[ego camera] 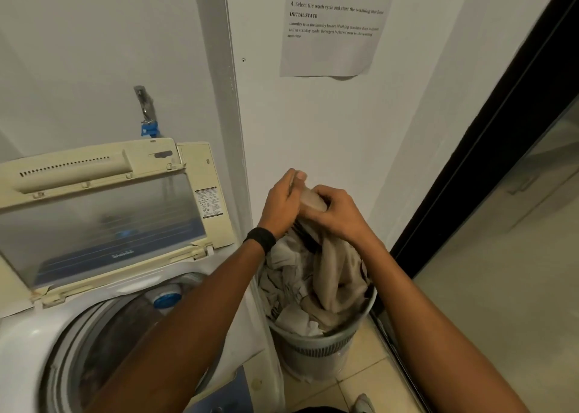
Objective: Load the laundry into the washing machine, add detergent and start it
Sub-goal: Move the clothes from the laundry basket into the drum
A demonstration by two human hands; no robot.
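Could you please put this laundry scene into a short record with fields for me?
left hand: grips the top of the beige garment; black wristband on the wrist
right hand: grips the same garment
beige garment: bunched, lower part hanging into the laundry basket
laundry basket: grey, on the tiled floor right of the washing machine, holds pale clothes
lid: raised
drum: contents too dark to tell
wall: instruction sheet

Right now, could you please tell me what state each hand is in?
Left hand: closed, gripping the beige garment.
Right hand: closed, gripping the same garment.
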